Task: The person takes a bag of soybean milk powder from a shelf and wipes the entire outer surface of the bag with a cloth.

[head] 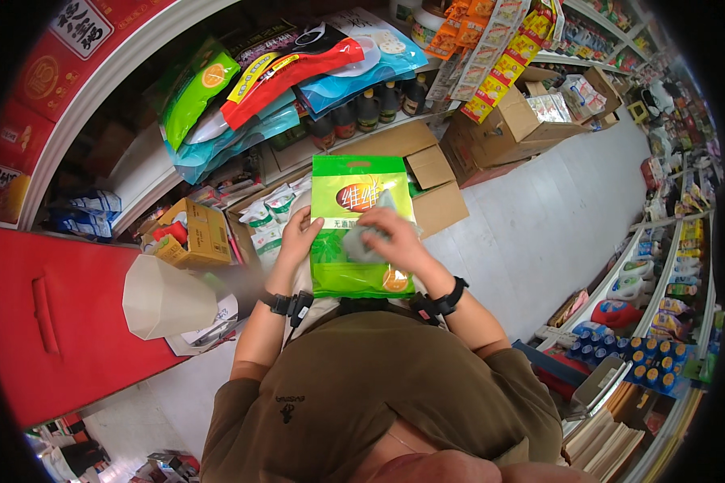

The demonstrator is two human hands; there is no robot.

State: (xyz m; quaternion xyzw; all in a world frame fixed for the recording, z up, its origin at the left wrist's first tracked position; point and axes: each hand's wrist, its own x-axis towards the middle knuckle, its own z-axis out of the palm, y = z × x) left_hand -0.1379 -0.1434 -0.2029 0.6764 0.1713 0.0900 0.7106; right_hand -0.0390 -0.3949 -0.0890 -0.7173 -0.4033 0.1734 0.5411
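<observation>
A green plastic food pouch with a cut-out handle at its top lies upright before me, close to my lap. My left hand grips its left edge, thumb on the front face. Over the pouch's right half, my right hand holds a grey-green cloth against or just above the printed front; motion blurs the cloth and fingers. The cloth covers part of the printing.
Ahead, a shelf holds several pouches above dark bottles. Below stand open cardboard boxes. A pale bin-like container sits on a red surface to the left. Stocked shelves line the right side, beyond a grey floor.
</observation>
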